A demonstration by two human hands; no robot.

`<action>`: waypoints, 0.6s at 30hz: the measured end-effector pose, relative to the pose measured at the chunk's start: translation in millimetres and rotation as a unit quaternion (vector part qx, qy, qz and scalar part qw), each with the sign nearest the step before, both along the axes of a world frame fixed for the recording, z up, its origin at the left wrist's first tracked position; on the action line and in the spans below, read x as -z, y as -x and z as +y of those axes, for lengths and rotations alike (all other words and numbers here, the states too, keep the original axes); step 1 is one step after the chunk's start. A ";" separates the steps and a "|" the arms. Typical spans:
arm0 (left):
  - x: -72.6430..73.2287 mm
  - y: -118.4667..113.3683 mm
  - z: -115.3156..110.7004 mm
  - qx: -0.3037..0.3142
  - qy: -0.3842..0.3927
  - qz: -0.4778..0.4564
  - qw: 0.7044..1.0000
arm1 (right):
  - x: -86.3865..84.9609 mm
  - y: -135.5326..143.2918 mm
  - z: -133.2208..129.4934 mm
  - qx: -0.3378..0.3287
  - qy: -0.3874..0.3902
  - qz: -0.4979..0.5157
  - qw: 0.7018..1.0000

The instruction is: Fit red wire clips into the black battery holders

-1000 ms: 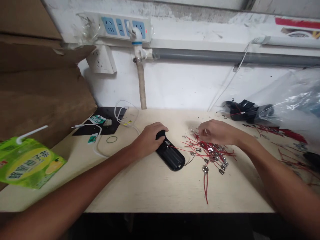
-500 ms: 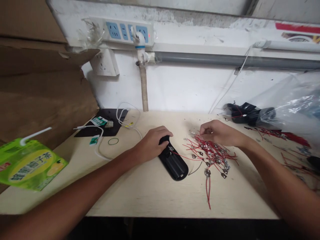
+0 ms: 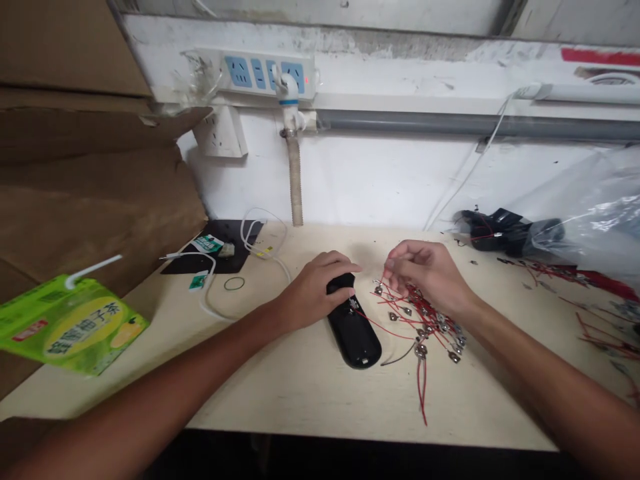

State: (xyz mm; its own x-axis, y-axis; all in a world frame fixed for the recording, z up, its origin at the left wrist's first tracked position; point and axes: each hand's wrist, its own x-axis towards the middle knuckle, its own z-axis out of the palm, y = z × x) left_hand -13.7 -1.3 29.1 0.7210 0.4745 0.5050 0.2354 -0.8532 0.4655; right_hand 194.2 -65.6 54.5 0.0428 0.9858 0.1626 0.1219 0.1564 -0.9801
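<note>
Nearest on the table (image 3: 280,400), two red leads (image 3: 423,393) trail to the near right of the case (image 3: 354,340), whose far end the left hand (image 3: 317,290) straddles in a loose hold, thumb on top. Right of the case lies the heap (image 3: 443,327), above which the right hand (image 3: 427,270) has just shifted towards the case, thumb and forefinger pinched on what looks like a red wire (image 3: 384,270), so one piece now seems singled out. To the case's far right, black parts (image 3: 493,230) adjoin a clear bag (image 3: 607,193).
</note>
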 end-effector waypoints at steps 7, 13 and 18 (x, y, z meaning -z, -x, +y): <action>-5.7 -0.8 -11.8 -0.002 -0.031 -0.015 0.999 | 3.6 21.9 -5.9 -0.015 -0.002 0.069 0.997; -3.2 -1.6 -10.2 0.001 -0.046 -0.026 0.999 | 5.2 28.3 -9.4 -0.030 -0.020 0.097 0.995; -3.0 -1.9 -9.6 0.015 -0.062 -0.038 0.997 | 9.0 30.5 -8.0 -0.070 -0.035 0.031 0.996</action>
State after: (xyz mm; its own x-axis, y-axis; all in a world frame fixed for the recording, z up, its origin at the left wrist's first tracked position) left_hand -11.8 -10.9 32.1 0.6911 0.3840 0.6123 0.1767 -0.9112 0.3721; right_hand 163.7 -73.6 45.5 -0.0814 0.9693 0.2319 0.0332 0.2352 -0.9714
